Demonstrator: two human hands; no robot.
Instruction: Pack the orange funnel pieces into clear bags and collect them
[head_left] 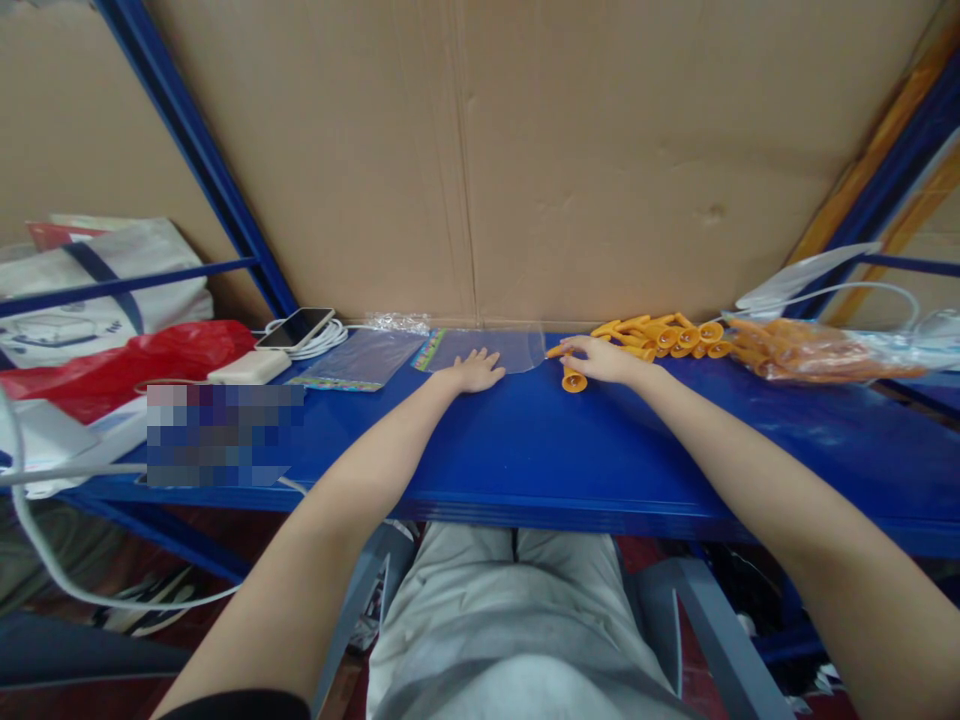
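My left hand [478, 372] lies flat with fingers spread on a clear plastic bag [517, 350] that has a colourful printed strip at its left end. At the bag's right end, my right hand [596, 358] is closed around an orange plastic piece with a flared, cup-like end [574, 382]. Its narrow tip points left, over the bag's edge. Just behind and right of that hand lies a pile of similar orange pieces [686, 335]. More clear bags [360, 358] with the same printed edge lie left of my left hand.
A bagged bundle of orange pieces [810, 350] lies on the right of the blue table [510, 450]. A phone [296, 328], a coiled white cable [319, 345], a white block [250, 367] and a red plastic bag [142, 365] are on the left. Cardboard [480, 160] stands behind.
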